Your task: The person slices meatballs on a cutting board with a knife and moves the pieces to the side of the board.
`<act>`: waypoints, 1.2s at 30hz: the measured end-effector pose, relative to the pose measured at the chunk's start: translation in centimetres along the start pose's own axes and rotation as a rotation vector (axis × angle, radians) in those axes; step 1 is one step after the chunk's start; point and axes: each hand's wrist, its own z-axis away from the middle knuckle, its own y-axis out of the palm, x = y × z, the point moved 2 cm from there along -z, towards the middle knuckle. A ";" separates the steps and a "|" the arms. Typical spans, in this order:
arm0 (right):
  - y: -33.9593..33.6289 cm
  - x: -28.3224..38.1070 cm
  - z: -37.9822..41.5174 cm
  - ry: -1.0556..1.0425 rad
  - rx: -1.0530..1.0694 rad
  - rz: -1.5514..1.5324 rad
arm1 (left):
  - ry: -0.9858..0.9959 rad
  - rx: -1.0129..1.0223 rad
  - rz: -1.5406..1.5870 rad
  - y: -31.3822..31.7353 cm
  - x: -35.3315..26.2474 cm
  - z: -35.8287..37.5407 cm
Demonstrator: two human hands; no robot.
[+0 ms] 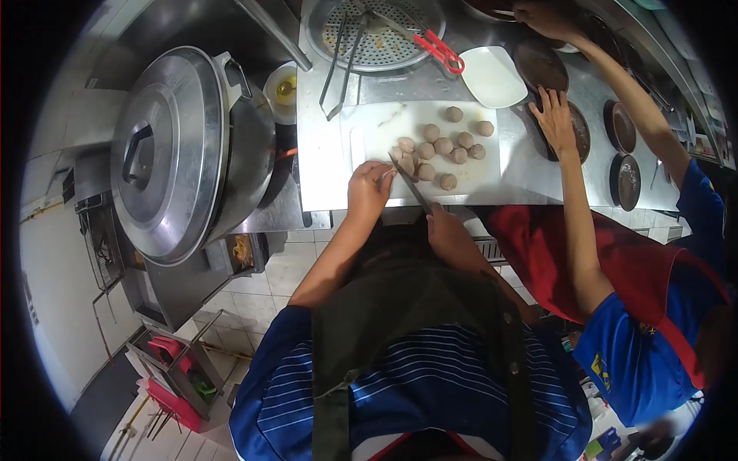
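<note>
My right hand (447, 230) grips the handle of a knife (415, 189), whose dark blade points up and left over the front of the white cutting board (369, 123). At the blade's tip my left hand (370, 188) is closed, thumb and fingers pinched together. What it holds, if anything, is too small to make out. Just beyond the blade lie some brownish cut pieces (405, 146). Several round meatballs (443, 145) are spread over the right half of the board, one (448, 181) near its front edge.
A big lidded pot (173, 154) stands left, beside a small bowl (282, 92). Behind the board are a perforated metal basin (377, 60) with red-handled tongs (438, 54) and a white plate (493, 77). At right, a co-worker's hand (555, 119) touches dark round dishes (578, 134).
</note>
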 end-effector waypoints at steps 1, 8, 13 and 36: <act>0.1 0.0 0.1 0.002 -0.001 -0.003 | -0.002 -0.001 -0.008 0.1 0.1 0.0; 0.5 -0.1 0.2 0.057 0.094 0.009 | -0.159 0.054 0.100 -0.3 -0.2 -0.3; 2.8 -1.4 -2.6 -0.035 0.010 -0.008 | -0.136 0.046 0.128 -0.1 0.6 0.0; 5.5 -3.2 -5.8 -0.320 -0.182 -0.056 | -0.008 0.057 0.079 -1.1 0.6 0.5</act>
